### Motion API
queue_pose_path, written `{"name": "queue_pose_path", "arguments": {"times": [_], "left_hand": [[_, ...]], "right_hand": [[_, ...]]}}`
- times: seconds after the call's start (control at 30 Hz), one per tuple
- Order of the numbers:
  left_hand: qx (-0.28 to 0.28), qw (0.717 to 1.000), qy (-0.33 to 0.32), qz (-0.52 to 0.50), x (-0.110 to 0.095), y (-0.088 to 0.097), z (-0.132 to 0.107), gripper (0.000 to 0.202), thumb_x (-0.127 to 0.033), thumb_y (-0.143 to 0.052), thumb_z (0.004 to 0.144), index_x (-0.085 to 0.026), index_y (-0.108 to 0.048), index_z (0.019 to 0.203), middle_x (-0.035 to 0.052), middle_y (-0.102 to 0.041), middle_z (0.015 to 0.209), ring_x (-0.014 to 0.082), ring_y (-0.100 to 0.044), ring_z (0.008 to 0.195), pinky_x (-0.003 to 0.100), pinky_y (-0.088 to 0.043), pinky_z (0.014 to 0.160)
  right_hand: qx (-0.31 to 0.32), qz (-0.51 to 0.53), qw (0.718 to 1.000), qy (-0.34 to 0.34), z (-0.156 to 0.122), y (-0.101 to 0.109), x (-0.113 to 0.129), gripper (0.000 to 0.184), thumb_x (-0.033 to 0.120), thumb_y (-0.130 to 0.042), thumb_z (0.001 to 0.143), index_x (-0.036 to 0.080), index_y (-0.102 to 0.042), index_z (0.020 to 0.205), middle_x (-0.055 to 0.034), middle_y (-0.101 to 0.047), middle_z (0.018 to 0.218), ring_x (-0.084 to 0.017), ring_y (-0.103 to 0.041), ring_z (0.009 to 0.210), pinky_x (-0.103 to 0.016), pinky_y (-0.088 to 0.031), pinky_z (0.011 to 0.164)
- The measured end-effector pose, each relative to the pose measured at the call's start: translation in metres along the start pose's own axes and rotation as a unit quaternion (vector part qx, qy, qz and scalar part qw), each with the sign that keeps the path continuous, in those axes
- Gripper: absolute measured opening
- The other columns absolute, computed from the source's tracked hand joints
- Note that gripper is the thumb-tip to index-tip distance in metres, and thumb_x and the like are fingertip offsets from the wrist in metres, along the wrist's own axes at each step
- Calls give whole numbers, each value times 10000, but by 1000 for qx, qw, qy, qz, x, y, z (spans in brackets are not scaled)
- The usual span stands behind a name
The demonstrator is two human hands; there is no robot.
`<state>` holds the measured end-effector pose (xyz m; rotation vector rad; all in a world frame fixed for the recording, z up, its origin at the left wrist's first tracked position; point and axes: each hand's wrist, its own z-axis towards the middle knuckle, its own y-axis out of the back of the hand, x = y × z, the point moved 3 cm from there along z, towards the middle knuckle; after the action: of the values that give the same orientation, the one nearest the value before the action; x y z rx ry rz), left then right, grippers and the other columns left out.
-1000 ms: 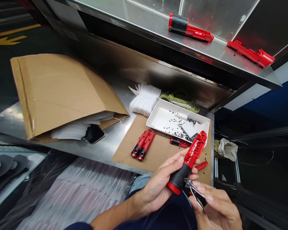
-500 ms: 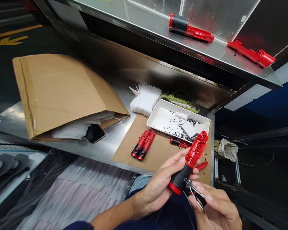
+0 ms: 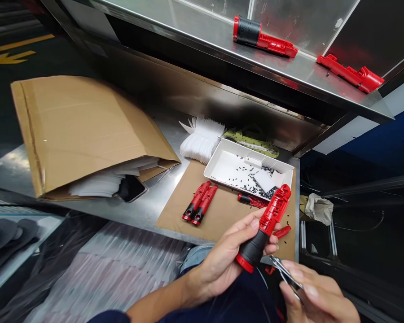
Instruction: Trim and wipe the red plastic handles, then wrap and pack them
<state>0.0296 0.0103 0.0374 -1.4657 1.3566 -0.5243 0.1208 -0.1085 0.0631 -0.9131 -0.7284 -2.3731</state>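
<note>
The left hand has its grip closed around a red-and-black plastic handle, held tilted above a cardboard sheet on the steel worktop. The right hand pinches small steel nippers between thumb and fingers, their tips just beside the handle's black section. Beyond the handle sits a white tray scattered with black bits, near two red plastic parts.
</note>
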Motion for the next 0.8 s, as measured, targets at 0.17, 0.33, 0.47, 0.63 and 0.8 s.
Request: {"name": "queue_pose_path", "arguments": {"times": [0.17,0.33,0.47,0.63,0.8], "left_hand": [[-30,999,17,7,0,0,-2,518,-293,-693,873,-128,-558,1345,74,-713,901,137,-667,763,243,-490,760],[-37,999,23,11,1,0,-2,588,-302,-721,846,-117,-531,1370,114,-730,989,171,-687,797,275,-511,784],[-42,999,27,0,4,2,-1,607,-312,-756,818,-128,-548,1358,116,-733,993,173,-693,809,265,-519,769],[-40,999,32,-4,4,2,0,608,-308,-768,811,-137,-560,1355,116,-734,994,157,-687,794,247,-519,737],[-21,999,29,0,3,1,-1,570,-321,-761,821,-152,-590,1338,109,-733,1011,148,-683,789,252,-510,776]], "right_hand": [[-2,48,999,6,1,-15,2,416,-49,-703,753,155,-616,1105,-32,-727,999,-187,-748,887,-282,-666,759],[-42,44,998,1,0,-21,2,299,-2,-716,792,153,-639,1036,-29,-737,943,-171,-749,818,-278,-663,723],[-39,41,998,6,1,-22,3,278,-2,-718,793,146,-640,1015,-22,-737,938,-164,-751,818,-269,-659,734],[-42,28,999,16,0,-24,3,258,-25,-723,766,137,-642,950,-14,-744,911,-155,-752,782,-250,-655,728],[-29,16,999,4,-5,-9,-1,274,-4,-724,764,180,-632,946,6,-752,887,-169,-762,804,-247,-662,720]]}}
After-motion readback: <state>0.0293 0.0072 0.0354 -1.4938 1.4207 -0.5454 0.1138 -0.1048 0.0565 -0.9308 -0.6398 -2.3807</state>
